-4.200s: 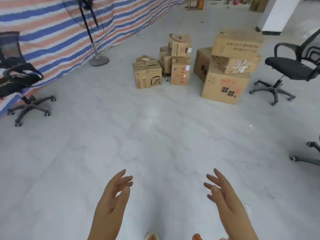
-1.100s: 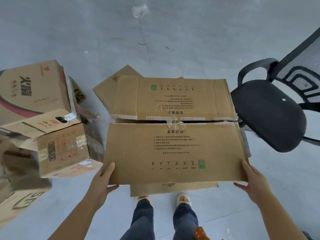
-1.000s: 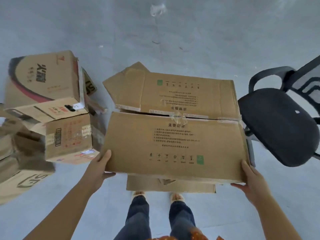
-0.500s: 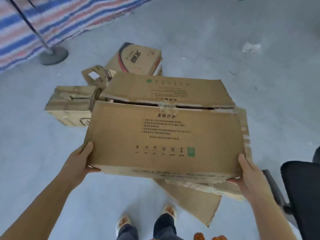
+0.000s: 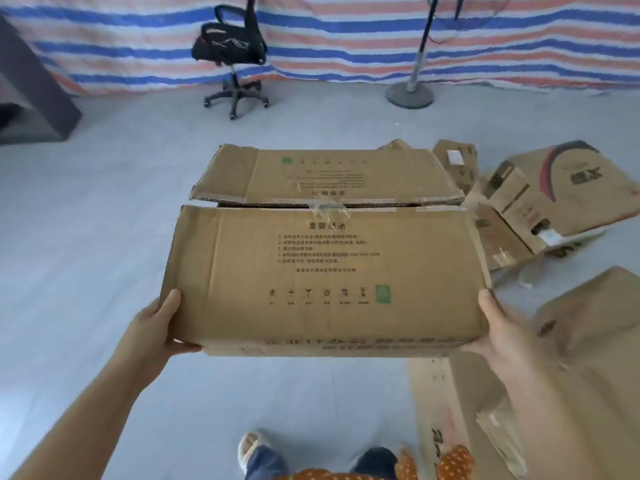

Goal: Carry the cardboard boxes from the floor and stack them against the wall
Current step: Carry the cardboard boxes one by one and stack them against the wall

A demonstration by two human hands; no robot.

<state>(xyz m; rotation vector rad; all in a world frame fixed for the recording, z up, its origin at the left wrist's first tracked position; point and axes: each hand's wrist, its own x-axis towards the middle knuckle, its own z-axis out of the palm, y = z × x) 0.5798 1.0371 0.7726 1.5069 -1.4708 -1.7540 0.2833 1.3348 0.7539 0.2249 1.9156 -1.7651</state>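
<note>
A wide brown cardboard box (image 5: 325, 265) with printed text and a taped top seam is lifted off the floor in front of me. My left hand (image 5: 156, 330) grips its near left corner and my right hand (image 5: 502, 330) grips its near right corner, fingers under the bottom edge. Several other cardboard boxes (image 5: 554, 199) lie tipped on the floor to the right. A large box (image 5: 581, 341) stands close at my right. The striped tarpaulin wall (image 5: 346, 39) runs across the back.
A black office chair (image 5: 232, 60) stands by the striped wall, with a fan stand (image 5: 410, 93) to its right. A dark grey block (image 5: 31, 91) sits at the far left. Grey floor (image 5: 86, 237) spreads left and ahead. My feet (image 5: 252, 452) show below the box.
I have turned left with the box held in both hands. The striped wall, chair and fan stand have come into view ahead, and the floor boxes have shifted to the right.
</note>
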